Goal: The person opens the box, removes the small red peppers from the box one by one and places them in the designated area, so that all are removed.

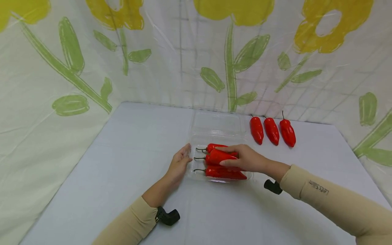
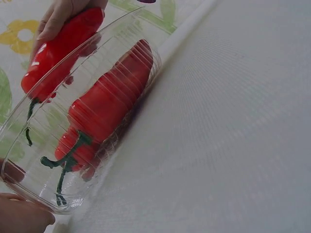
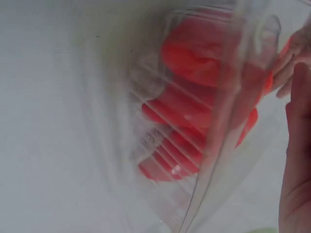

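Note:
A clear plastic clamshell container stands on the table with its lid folded back. My left hand holds its left end, the thumb against the rim. My right hand grips a red pepper from above, thumb on the near side. In the left wrist view this pepper sits above the rim, its green stem towards the left hand. Another red pepper lies along the container's near side, and one at the far side is partly hidden by my right hand.
Three red peppers lie side by side at the back right, stems pointing away. A white cloth covers the table. Behind it hangs a flower-painted curtain. Black wrist cameras sit under both wrists.

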Demonstrator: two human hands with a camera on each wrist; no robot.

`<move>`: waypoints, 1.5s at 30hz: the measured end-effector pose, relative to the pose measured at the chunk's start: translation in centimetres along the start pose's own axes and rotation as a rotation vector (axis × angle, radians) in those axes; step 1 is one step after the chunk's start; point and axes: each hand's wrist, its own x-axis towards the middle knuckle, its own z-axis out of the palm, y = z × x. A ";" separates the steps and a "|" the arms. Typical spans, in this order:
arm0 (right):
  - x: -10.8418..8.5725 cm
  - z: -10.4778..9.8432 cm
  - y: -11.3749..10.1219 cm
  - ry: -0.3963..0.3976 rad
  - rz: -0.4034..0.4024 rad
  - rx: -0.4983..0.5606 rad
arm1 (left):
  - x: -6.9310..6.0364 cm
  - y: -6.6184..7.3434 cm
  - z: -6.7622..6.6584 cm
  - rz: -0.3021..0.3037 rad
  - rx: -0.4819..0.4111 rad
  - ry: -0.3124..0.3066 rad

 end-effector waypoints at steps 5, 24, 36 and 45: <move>0.0 -0.5 0.6 0.005 -0.062 0.014 | -0.1 0.0 -0.1 -0.004 -0.009 -0.003; -1.1 -3.8 4.3 0.063 0.044 0.063 | 0.0 -0.1 -0.3 -0.027 0.014 0.006; -2.8 -6.0 6.0 0.180 0.184 0.176 | -0.1 0.1 -0.3 -0.023 0.019 0.009; -3.4 -9.2 9.5 0.279 0.271 0.103 | 0.1 0.3 -0.4 -0.048 0.042 0.034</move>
